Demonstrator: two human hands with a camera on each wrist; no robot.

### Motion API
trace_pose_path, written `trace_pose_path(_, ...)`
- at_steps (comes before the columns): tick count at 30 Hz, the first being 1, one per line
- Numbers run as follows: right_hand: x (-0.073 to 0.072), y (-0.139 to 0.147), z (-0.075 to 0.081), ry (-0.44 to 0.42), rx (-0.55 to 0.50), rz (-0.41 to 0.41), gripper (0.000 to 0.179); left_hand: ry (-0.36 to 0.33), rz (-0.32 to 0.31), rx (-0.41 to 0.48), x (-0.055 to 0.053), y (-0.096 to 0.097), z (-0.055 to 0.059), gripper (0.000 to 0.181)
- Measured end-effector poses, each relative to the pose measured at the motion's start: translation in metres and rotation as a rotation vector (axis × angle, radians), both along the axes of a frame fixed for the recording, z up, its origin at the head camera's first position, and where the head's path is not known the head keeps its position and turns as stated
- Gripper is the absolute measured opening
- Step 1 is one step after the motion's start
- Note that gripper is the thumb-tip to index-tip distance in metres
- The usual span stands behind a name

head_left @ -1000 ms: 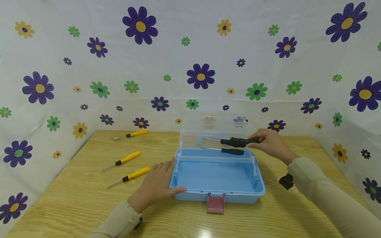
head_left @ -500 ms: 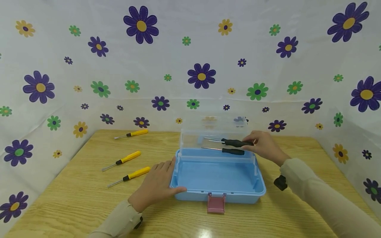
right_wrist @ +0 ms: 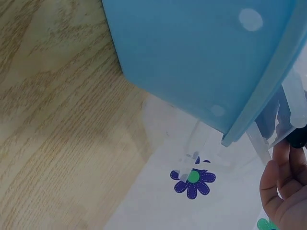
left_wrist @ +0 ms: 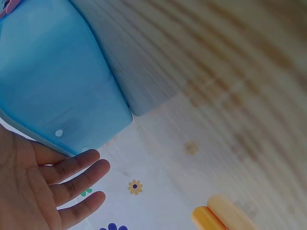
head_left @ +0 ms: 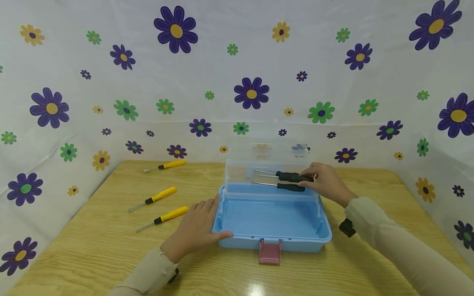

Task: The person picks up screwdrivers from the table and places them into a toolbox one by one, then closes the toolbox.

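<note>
A light blue toolbox (head_left: 274,243) with a pink latch (head_left: 270,251) stands open, its clear tray raised at the back. Black-handled screwdrivers lie across that tray: one screwdriver (head_left: 290,187) is in front, and two shafts show behind it. My right hand (head_left: 326,181) pinches the handle end of a rear black screwdriver (head_left: 290,176); the handles there overlap. In the right wrist view, the dark handle (right_wrist: 298,137) shows at the fingertips. My left hand (head_left: 198,225) rests against the box's left side, fingers extended and thumb along the front rim.
On the table (head_left: 111,255) to the left lie three yellow-handled screwdrivers: a rear one (head_left: 173,164), a middle one (head_left: 163,195) and a front one (head_left: 173,215). A white flowered cloth (head_left: 207,74) hangs behind and at both sides.
My right hand has moved left and slightly down, bringing the black screwdriver over the tray beside the others. The left hand stays at the box.
</note>
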State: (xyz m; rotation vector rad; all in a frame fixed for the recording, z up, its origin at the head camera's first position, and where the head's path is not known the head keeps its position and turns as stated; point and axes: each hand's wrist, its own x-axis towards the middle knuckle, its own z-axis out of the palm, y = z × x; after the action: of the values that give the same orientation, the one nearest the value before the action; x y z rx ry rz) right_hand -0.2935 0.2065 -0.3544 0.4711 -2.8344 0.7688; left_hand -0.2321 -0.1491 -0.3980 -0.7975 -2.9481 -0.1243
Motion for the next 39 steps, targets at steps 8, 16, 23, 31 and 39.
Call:
trace_pose_path(8,-0.0004,-0.0027,-0.0003,-0.017,0.056,-0.023,0.026,0.007,-0.004,0.015,-0.0002,-0.0002,0.0003,0.107)
trace_pose_path(16,0.0011,-0.001,0.0016,-0.007,0.107,0.022,0.029,-0.004,-0.001,0.016,0.0002,0.0005,0.0013,0.107)
trace_pose_path(23,0.0037,0.0022,-0.0006,-0.006,0.103,0.049,0.028,0.021,-0.007,0.013,0.0003,-0.0001,0.0007,0.106)
trace_pose_path(31,0.0062,0.0029,-0.0016,0.009,0.095,0.061,0.027,-0.006,0.009,0.007,0.0004,0.0006,0.0025,0.107)
trace_pose_path(39,0.0072,0.0054,-0.0015,0.03,0.058,0.081,0.026,0.01,0.0,0.017,0.0001,0.0,0.0013,0.106)
